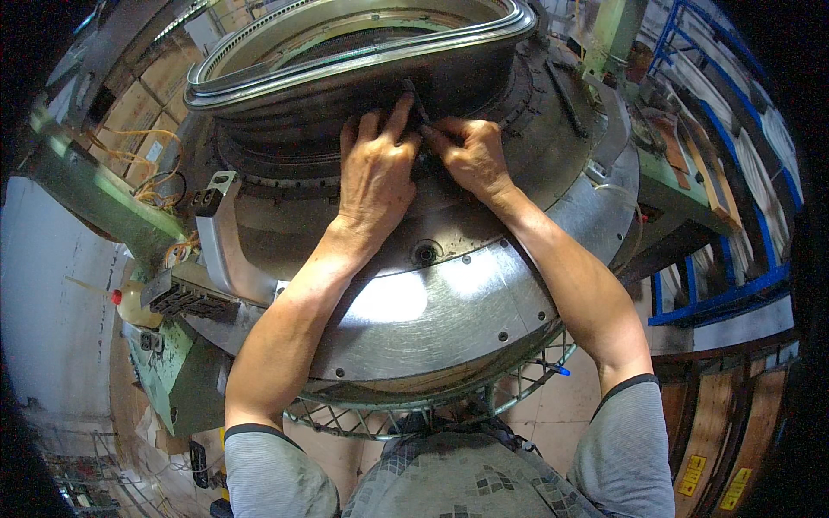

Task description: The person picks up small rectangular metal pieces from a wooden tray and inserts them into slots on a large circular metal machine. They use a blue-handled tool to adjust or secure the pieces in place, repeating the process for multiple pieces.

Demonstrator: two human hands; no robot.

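A large dark metal cylinder (294, 125) with a bright rolled rim stands at the top middle of the machine. Against its near side, a thin dark strip (414, 97) sticks up between my hands. My left hand (377, 173) has its index finger along the strip's upper part, with the other fingers bent toward the cylinder wall; its thumb is mostly hidden. From the right, my right hand (473, 157) pinches the strip's lower end between thumb and bent index finger. Whether the strip is fixed to the cylinder I cannot tell.
A wide polished metal ring (414, 302) with screws lies beneath my forearms. To the left stand a bent metal bracket (224, 237), a green machine arm (95, 194) and a bottle with a red cap (138, 306). Blue racks (734, 298) hold pale material at right. A dark rod (566, 99) lies on the machine.
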